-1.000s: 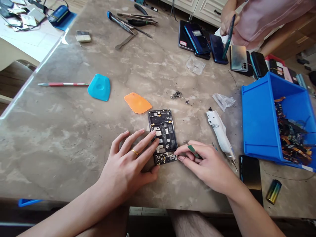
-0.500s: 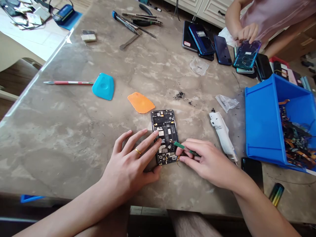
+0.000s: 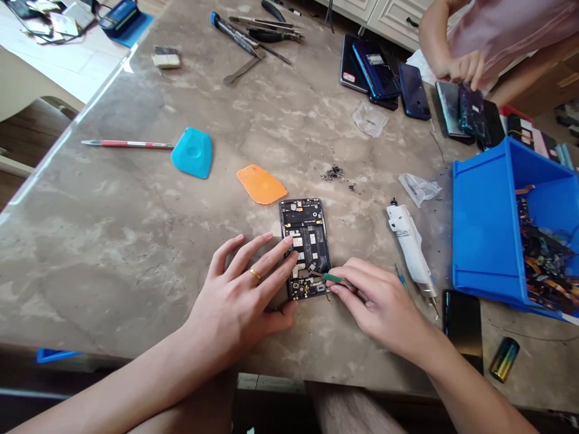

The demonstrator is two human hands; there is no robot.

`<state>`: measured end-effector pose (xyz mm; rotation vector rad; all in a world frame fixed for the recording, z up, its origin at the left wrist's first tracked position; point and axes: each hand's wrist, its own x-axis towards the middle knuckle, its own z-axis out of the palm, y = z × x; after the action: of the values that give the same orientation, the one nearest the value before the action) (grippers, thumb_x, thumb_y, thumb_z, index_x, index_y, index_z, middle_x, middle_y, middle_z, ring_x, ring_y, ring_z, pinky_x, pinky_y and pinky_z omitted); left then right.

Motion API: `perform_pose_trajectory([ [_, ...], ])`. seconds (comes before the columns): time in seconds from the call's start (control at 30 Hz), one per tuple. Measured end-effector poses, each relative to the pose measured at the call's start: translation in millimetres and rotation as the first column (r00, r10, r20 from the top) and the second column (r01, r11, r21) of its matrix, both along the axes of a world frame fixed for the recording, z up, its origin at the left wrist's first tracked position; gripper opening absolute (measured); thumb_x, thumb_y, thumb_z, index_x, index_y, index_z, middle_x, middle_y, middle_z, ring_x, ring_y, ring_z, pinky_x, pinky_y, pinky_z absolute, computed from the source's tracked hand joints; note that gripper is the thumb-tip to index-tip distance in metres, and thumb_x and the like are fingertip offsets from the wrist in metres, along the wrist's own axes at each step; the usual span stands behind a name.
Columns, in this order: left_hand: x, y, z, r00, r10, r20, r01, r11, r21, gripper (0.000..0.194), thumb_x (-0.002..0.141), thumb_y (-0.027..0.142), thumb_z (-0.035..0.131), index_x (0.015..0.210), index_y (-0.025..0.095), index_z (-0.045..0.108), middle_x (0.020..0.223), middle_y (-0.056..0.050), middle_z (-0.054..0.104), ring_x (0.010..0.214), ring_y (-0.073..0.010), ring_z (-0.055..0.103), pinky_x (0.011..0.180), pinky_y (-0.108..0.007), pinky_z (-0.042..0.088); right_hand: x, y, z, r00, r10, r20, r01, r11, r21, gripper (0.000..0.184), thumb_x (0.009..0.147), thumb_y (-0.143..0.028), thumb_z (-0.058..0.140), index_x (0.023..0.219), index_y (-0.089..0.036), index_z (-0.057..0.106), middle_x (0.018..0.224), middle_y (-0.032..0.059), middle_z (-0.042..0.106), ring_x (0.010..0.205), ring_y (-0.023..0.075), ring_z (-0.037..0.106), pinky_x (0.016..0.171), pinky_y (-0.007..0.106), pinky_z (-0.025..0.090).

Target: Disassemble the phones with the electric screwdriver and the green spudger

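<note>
An opened smartphone (image 3: 312, 241), its inner parts and flex strips bare, lies on the stone-patterned table. My left hand (image 3: 242, 289) lies with fingers outstretched along the phone's left side, fingertips on its edge and thumb by the lower corner. Pinched in my right hand (image 3: 377, 295) is a slim green-handled pry tool (image 3: 332, 278), its thin metal tip over the lower part of the phone. A short flex cable (image 3: 329, 298) sticks out at the lower right corner. Beyond the phone lie an orange plastic sheet (image 3: 262, 184) and a pile of tiny screws (image 3: 333, 173).
At right stand a white electric screwdriver (image 3: 411, 247) and a blue bin (image 3: 479, 223) of circuit parts. A blue pick (image 3: 193, 153), a pen (image 3: 131, 144) and hand tools (image 3: 244, 45) lie farther off. A co-worker's hand (image 3: 465, 67) handles phones at the far right.
My right hand has turned the green tool so its metal tip now points left onto the phone. The co-worker's hand has shifted a phone. The view has moved slightly.
</note>
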<state>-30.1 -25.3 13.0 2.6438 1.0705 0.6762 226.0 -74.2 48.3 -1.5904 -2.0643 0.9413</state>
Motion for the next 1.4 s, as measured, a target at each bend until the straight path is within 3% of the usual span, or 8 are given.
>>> perform_pose_trajectory([
  [0.57,1,-1,0.6,1.0,0.001,-0.008,-0.001,1.0,0.011,0.043,0.095,0.036,0.067,0.136,0.023,0.066,0.151,-0.001,0.062,0.135,-0.0326,0.062,0.117,-0.054,0.039,0,-10,-12.3,1.0,-0.006,-0.003,0.006,0.998,0.055,0.017,0.103,-0.009,0.054,0.111,-0.021,0.063,0.09,0.0018,0.064,0.073,0.0131,0.061,0.062,0.024,0.046],
  [0.77,-1,-1,0.5,1.0,0.005,-0.005,-0.005,1.0,0.007,0.044,0.094,0.035,0.067,0.136,0.022,0.065,0.152,-0.001,0.061,0.136,-0.0331,0.061,0.118,-0.054,0.039,-2,-11,-1.7,0.982,-0.174,-0.072,0.172,0.984,-0.038,0.011,0.101,-0.018,0.064,0.108,-0.023,0.072,0.079,-0.0012,0.059,0.061,0.0116,0.052,0.055,0.024,0.042],
  [0.87,-1,0,0.4,1.0,-0.001,-0.001,0.001,1.0,0.016,0.043,0.095,0.035,0.066,0.137,0.022,0.065,0.151,-0.002,0.062,0.134,-0.0334,0.062,0.117,-0.055,0.039,1,-16,9.6,0.9,-0.37,-0.23,0.339,0.927,-0.162,0.017,0.105,-0.03,0.061,0.113,-0.026,0.076,0.07,-0.0031,0.045,0.058,0.0121,0.046,0.052,0.023,0.041],
  [0.97,0,1,0.6,1.0,-0.007,-0.003,0.007,1.0,0.016,0.043,0.096,0.036,0.066,0.137,0.021,0.065,0.151,-0.002,0.063,0.134,-0.0336,0.062,0.117,-0.055,0.039,5,-27,17.7,0.733,-0.51,-0.451,0.464,0.859,-0.218,0.038,0.112,-0.038,0.045,0.098,-0.027,0.079,0.086,0.0039,0.057,0.079,0.0159,0.059,0.065,0.024,0.052],
  [1.0,0,1,0.8,1.0,-0.007,-0.003,0.007,1.0,0.016,0.043,0.096,0.036,0.066,0.137,0.022,0.065,0.15,-0.002,0.063,0.134,-0.0336,0.062,0.117,-0.055,0.039,6,-31,19.3,0.712,-0.523,-0.469,0.492,0.848,-0.199,0.041,0.112,-0.04,0.044,0.095,-0.026,0.079,0.095,0.0062,0.06,0.088,0.0178,0.062,0.07,0.026,0.055],
  [1.07,0,1,1.2,1.0,-0.01,-0.007,0.01,1.0,0.015,0.043,0.096,0.035,0.066,0.137,0.022,0.064,0.15,-0.002,0.063,0.134,-0.0338,0.062,0.117,-0.054,0.039,8,-40,21.2,0.737,-0.533,-0.415,0.527,0.838,-0.14,0.038,0.111,-0.041,0.047,0.102,-0.027,0.08,0.107,0.0082,0.066,0.094,0.0191,0.063,0.074,0.027,0.057],
  [1.2,-1,2,1.4,1.0,-0.018,-0.012,0.018,1.0,0.023,0.044,0.096,0.036,0.069,0.137,0.021,0.064,0.149,-0.004,0.064,0.133,-0.0344,0.062,0.116,-0.055,0.04,8,-54,20.4,0.834,-0.475,-0.28,0.476,0.877,-0.071,0.027,0.11,-0.03,0.055,0.121,-0.031,0.079,0.098,0.0045,0.076,0.079,0.0168,0.07,0.069,0.028,0.06],
  [1.4,-3,3,0.1,0.999,-0.036,-0.023,0.037,0.999,0.033,0.045,0.101,0.045,0.068,0.138,0.02,0.064,0.15,-0.005,0.064,0.134,-0.0352,0.062,0.117,-0.055,0.039,5,-56,12.4,0.879,-0.414,-0.237,0.43,0.903,0.016,0.031,0.103,-0.017,0.065,0.128,-0.032,0.076,0.094,-0.0008,0.081,0.086,0.017,0.079,0.08,0.028,0.067],
])
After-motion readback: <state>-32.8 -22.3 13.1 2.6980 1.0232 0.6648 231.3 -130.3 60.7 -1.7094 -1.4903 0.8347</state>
